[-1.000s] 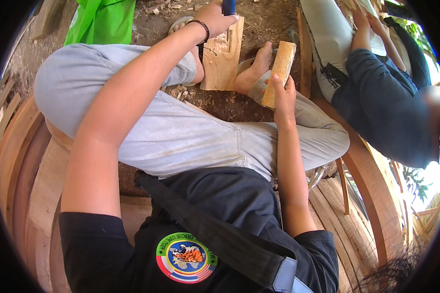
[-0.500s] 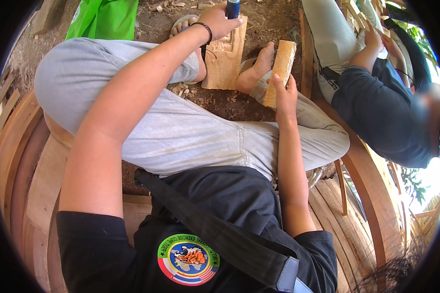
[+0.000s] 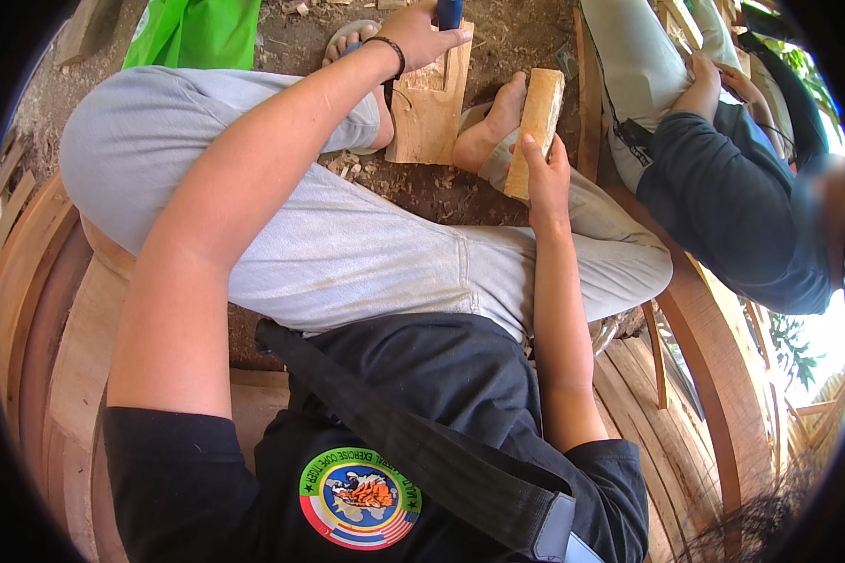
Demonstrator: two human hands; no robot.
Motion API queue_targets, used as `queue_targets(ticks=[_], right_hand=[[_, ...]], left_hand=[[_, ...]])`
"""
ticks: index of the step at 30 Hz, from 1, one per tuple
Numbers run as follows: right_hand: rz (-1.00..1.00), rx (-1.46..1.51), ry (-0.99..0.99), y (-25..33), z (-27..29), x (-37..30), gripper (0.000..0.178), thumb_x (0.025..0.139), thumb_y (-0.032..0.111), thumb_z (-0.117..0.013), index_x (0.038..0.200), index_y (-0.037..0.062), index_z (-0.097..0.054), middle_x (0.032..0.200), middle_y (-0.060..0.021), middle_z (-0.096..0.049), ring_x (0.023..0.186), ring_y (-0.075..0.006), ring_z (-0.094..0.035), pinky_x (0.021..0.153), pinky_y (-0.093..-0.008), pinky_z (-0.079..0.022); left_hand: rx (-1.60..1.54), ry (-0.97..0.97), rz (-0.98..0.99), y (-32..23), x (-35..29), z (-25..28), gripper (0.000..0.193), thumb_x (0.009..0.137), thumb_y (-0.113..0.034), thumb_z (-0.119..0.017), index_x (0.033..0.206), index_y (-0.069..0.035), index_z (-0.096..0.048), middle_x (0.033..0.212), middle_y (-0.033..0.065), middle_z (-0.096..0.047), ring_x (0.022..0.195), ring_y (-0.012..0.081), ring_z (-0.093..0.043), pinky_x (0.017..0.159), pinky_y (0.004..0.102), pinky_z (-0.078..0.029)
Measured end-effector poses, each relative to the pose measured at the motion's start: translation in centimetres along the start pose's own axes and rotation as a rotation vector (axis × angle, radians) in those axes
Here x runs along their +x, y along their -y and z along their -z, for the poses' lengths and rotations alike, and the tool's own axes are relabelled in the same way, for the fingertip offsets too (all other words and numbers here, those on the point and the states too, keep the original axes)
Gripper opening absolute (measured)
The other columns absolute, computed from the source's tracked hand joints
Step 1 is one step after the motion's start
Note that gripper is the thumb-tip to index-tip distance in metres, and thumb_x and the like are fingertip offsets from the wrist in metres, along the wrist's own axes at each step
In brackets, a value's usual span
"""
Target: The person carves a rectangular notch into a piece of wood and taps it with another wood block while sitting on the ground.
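Observation:
At the top middle, my left hand [image 3: 417, 39] is closed round the blue handle of what looks like a chisel [image 3: 449, 12]; its blade is hidden by the hand. Beneath it a pale wooden board [image 3: 426, 136] lies between my feet, with a roughly cut recess [image 3: 424, 79] showing just below the hand. My right hand [image 3: 548, 178] grips the lower end of a rectangular wooden block [image 3: 539, 101], fingers behind and thumb along its face. The block is tilted upward, to the right of the board and apart from it.
Wood chips [image 3: 347, 167] litter the dirt floor. A green bag [image 3: 197, 36] stands at the upper left. To the right sits another person [image 3: 714, 197] in a dark top, close to my knee. Curved wooden planks [image 3: 718, 375] rise on both sides.
The view has shifted slightly, so most things sit a little higher in the picture. Both hands keep their holds; the co-worker's hands have moved a little.

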State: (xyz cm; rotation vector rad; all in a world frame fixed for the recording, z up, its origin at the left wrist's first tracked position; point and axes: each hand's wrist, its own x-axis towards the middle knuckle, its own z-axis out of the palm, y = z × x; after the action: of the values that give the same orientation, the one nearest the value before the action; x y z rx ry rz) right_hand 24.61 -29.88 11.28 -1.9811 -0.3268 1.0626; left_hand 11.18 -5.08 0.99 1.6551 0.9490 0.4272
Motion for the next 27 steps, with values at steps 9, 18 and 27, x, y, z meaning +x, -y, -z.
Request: queue_targets(ticks=[9, 18, 27], right_hand=[[0.078, -0.103, 0.009, 0.0, -0.3, -0.3, 0.056, 0.098, 0.024, -0.068, 0.143, -0.0026, -0.047, 0.125, -0.0127, -0.062, 0.111, -0.0182, -0.061, 0.096, -0.0333, -0.050], [0.950, -0.205, -0.109, 16.9, 0.3, -7.2, 0.065, 0.097, 0.015, -0.068, 0.150, -0.0040, -0.037, 0.126, -0.0191, -0.063, 0.095, -0.0251, -0.070, 0.075, -0.0304, -0.059], [0.605, -0.706, 0.059, 11.1, -1.6, -4.6, 0.056, 0.099, 0.024, -0.067, 0.142, -0.0072, -0.049, 0.124, -0.0194, -0.066, 0.104, -0.0278, -0.066, 0.096, -0.0392, -0.051]], left_hand=[[0.041, 0.023, -0.051, -0.9, -0.5, -0.2, 0.040, 0.084, -0.035, -0.081, 0.108, -0.005, -0.071, 0.104, 0.0154, -0.075, 0.097, 0.0281, -0.071, 0.090, 0.0406, -0.055], [0.050, 0.038, -0.142, -2.5, -1.9, -0.7, 0.036, 0.077, -0.027, -0.086, 0.103, -0.006, -0.073, 0.093, 0.0139, -0.075, 0.087, 0.0261, -0.073, 0.082, 0.0391, -0.056], [0.141, 0.122, -0.320, -3.9, -3.0, -1.1, 0.046, 0.082, -0.028, -0.084, 0.119, -0.010, -0.063, 0.093, 0.0100, -0.072, 0.086, 0.0234, -0.070, 0.081, 0.0361, -0.054]])
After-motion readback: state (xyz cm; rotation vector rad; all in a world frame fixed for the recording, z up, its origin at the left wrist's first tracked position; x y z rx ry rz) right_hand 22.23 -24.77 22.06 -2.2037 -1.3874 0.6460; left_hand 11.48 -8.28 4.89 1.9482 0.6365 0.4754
